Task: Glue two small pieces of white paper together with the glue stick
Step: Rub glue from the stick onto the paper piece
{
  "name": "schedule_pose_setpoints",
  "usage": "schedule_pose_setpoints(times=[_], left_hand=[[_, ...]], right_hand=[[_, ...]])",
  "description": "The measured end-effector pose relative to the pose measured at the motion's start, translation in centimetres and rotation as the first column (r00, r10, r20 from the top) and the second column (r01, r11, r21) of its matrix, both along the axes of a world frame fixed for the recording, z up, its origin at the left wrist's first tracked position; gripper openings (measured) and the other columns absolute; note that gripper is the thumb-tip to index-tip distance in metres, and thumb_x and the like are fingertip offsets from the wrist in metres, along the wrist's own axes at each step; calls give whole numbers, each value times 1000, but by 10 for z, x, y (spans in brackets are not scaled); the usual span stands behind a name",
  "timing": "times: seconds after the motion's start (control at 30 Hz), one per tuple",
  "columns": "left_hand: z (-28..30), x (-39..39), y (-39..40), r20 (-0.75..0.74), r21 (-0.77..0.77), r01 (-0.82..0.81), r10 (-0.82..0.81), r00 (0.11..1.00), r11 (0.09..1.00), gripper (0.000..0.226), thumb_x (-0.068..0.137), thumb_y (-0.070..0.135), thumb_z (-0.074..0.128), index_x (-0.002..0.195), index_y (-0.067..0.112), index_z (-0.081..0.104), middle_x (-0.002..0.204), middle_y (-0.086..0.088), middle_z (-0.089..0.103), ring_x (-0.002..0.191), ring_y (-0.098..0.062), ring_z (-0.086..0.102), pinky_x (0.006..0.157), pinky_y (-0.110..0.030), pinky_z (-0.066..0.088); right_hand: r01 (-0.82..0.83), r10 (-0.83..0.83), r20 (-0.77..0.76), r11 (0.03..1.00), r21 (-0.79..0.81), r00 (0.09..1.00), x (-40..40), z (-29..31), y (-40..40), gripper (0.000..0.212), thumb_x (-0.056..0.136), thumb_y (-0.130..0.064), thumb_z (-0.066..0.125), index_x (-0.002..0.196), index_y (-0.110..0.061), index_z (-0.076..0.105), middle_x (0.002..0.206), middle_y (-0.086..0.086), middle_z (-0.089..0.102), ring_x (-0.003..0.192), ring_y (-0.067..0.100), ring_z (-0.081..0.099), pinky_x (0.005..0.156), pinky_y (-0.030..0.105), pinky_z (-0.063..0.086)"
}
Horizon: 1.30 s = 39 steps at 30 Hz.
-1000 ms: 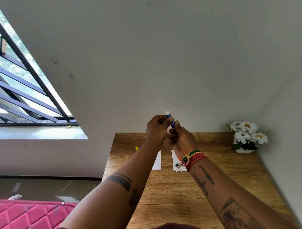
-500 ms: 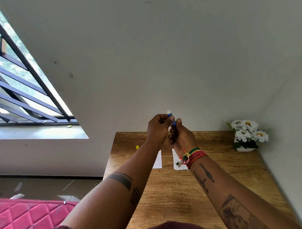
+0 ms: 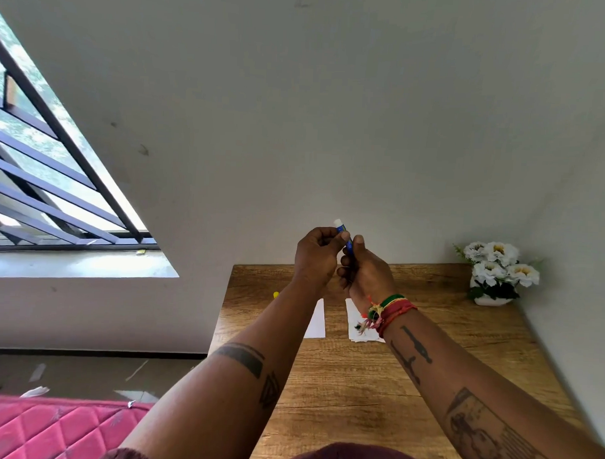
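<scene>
1. Both my hands are raised over the table [image 3: 460,372], holding the glue stick [image 3: 345,239] between them — right hand [image 3: 366,276] wrapped shut round its lower barrel, left hand [image 3: 315,260] pinching the upper part.
2. The stick's long axis runs up and slightly left, white tip [image 3: 338,222] pointing away from me.
3. The two papers [image 3: 317,319] [image 3: 354,325] lie flat below my wrists, side by side, apart; the right one sits nearer my right hand.
4. Next, I judge, the tip must tilt down toward a paper.
</scene>
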<state>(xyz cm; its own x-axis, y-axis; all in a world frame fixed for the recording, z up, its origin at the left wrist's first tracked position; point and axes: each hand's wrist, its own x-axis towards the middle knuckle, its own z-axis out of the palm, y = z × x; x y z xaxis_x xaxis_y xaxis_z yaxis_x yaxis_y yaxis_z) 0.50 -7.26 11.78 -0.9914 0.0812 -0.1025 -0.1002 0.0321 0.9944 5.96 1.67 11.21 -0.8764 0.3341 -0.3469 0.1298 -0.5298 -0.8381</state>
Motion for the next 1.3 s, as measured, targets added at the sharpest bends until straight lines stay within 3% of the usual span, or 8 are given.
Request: schedule_pose_setpoints(times=[0.23,0.37,0.5,0.6,0.77,0.93,1.1,1.3], left_hand=[[0,3,-3,8,-20,22,-22,1000,1000,18,90,30,76,105,19,74,99,1,76,90,-13,71,77,-31,58],[-5,6,-9,67,51,16,-20,998,999,16,89,27,78,102,18,75,92,1,78,71,-6,72,58,-20,56],[-16,7,-15,118,49,47,-52,992,998,17,86,28,81,101,20,78,97,2,79,89,-11,74,73,-26,59],[-30,8,-24,149,75,77,-87,985,994,18,86,24,81,103,18,79,93,4,79,82,-4,73,63,-16,53],[-58,0,-44,107,-144,168,-153,982,975,19,88,20,79,107,19,78,91,11,79,84,1,72,65,-12,50],[-103,-8,-85,47,-807,251,-366,929,535,26,95,22,70,120,23,74,124,2,69,112,-17,64,85,-28,51],[-136,-10,-97,73,-926,260,-547,834,272,36,101,23,59,137,23,63,133,-5,58,127,-29,48,99,-43,47],[-155,-13,-90,182,-949,304,-641,746,85,44,104,27,51,148,28,51,137,-9,53,129,-33,45,99,-44,45]], right_hand=[[-35,35,4,999,-14,999,1,-5,0,50,99,-54,52,107,-9,71,72,3,65,58,16,58,56,29,46],[-74,68,-87,995,-64,994,1,-11,1,44,100,-36,60,127,-2,65,97,16,69,70,18,63,60,28,51],[-59,46,-101,990,-125,994,2,-23,3,34,100,-17,61,126,4,62,96,17,71,74,22,66,62,27,55],[-46,37,-83,994,-101,996,2,-33,7,27,98,-8,61,124,-1,64,101,18,71,75,22,67,64,27,56],[-22,22,-38,1000,-17,999,-3,-54,13,15,97,-1,60,109,-3,69,85,13,68,67,17,64,57,23,55],[-71,47,118,975,209,992,-10,-88,20,15,94,-2,65,108,-5,71,82,11,68,64,13,64,56,22,55],[-264,119,279,780,567,953,-20,-123,21,14,92,-11,70,102,-19,73,95,9,74,78,19,69,76,35,61],[-408,207,352,474,780,913,-35,-138,15,17,93,-17,69,109,-20,72,104,-6,69,93,13,64,80,26,52]])
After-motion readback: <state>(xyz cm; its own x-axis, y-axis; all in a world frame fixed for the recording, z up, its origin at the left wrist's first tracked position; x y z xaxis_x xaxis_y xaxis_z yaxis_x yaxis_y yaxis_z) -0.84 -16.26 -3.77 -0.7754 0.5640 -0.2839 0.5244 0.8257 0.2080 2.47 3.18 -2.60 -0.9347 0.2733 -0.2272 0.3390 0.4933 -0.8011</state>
